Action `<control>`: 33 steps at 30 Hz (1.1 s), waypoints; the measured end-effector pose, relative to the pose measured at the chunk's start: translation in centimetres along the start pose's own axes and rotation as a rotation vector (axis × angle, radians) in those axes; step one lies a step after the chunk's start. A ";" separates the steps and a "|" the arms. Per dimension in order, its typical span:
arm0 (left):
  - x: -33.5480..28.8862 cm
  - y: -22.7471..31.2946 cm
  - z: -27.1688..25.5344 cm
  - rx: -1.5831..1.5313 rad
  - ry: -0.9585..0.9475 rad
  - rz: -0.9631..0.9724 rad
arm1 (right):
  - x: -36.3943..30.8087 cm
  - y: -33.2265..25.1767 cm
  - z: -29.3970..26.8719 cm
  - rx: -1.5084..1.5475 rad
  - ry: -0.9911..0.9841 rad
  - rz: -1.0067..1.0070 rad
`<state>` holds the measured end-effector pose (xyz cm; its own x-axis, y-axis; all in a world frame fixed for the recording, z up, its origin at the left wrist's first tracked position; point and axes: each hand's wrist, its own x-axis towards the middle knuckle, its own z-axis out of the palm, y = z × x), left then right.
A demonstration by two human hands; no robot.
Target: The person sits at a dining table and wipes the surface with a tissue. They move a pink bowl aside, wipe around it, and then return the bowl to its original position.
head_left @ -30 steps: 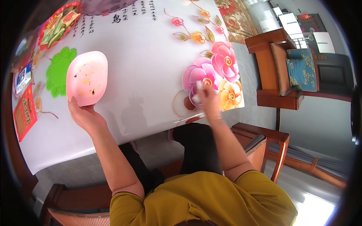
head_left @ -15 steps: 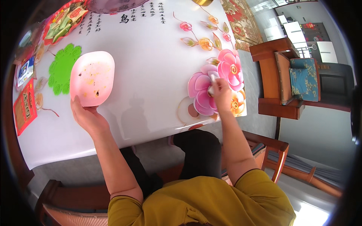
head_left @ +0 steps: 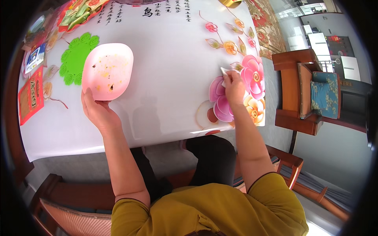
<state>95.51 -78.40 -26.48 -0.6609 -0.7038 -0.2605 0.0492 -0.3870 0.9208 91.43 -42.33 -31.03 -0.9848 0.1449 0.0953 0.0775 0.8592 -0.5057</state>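
My left hand (head_left: 98,112) grips the near edge of a pink plastic dish (head_left: 114,70), thumb on the rim and fingers underneath. Crumbs and small dark bits lie scattered in the dish. Over the table's right side, my right hand (head_left: 235,87) pinches a folded white tissue (head_left: 224,72) against the printed pink flowers of the tablecloth (head_left: 173,78). Part of the tissue is hidden by my fingers. Just behind and left of the dish lies a green rose-edged mat (head_left: 74,59).
A red tray (head_left: 88,15) of wrapped packets stands at the far left. Nearer, a red packet (head_left: 31,96) and a blue-white pack (head_left: 36,59) lie by the left edge. A gold object (head_left: 230,3) sits at the far edge. A wooden armchair (head_left: 293,74) stands right of the table.
The view has shifted a little, so the table contents appear farther right. My right hand has slid the tissue slightly away from me over the flowers. My left hand still holds the dish.
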 end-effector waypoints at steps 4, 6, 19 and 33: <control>0.3 0.1 -0.3 -0.026 0.033 -0.002 | -4.4 -6.4 3.6 0.026 -0.076 -0.308; 0.6 0.1 -0.6 -0.033 0.043 0.001 | -5.7 -8.7 3.0 0.062 -0.278 -0.384; 1.7 0.7 -2.0 -0.088 0.109 0.008 | -4.3 -9.9 5.0 0.131 -0.331 -0.608; 2.3 1.2 -2.3 -0.100 0.147 0.000 | -3.2 -12.8 6.2 0.153 -0.527 -0.715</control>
<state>95.82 -81.83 -26.67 -0.5444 -0.7805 -0.3074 0.1278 -0.4393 0.8892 92.62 -56.79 -30.22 -0.7366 -0.6749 0.0446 -0.5651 0.5779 -0.5888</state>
